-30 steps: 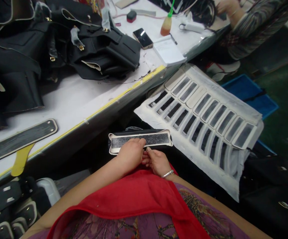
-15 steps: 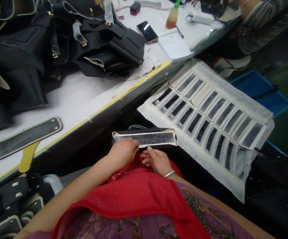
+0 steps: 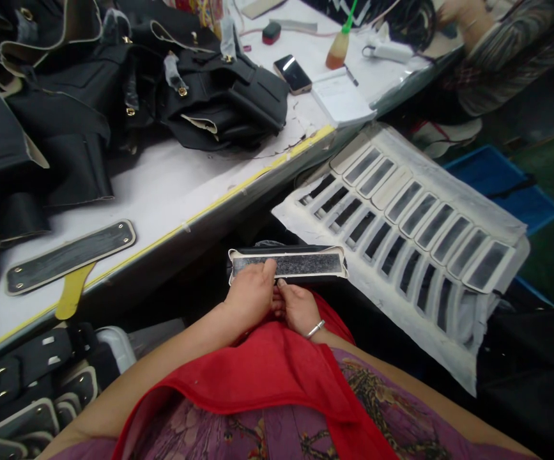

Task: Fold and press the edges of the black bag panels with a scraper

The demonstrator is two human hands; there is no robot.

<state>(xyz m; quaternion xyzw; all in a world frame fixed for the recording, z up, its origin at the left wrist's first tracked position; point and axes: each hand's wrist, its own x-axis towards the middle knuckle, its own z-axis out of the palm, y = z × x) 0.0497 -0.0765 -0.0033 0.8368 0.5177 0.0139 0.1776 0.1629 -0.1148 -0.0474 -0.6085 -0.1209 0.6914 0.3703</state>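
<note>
Holding a long strap piece (image 3: 287, 264) with both hands over our lap, just off the near edge of the tabletop (image 3: 161, 191).

We are pinching the strap piece, a dark strip with a pale border, near its left end: our left hand (image 3: 250, 295) is closing over it from above with fingers curled onto its near edge, and our right hand (image 3: 298, 306), wearing a bracelet, is gripping the same edge just beside it, thumb on top. Our red cloth (image 3: 267, 370) is lying under both wrists. A white sheet (image 3: 401, 223) carrying rows of similar pieces is resting to the right, off the table. A matching strap (image 3: 70, 255) is lying at the tabletop's near left edge, well apart; black bags (image 3: 114, 96) are crowding its far left corner.
</note>
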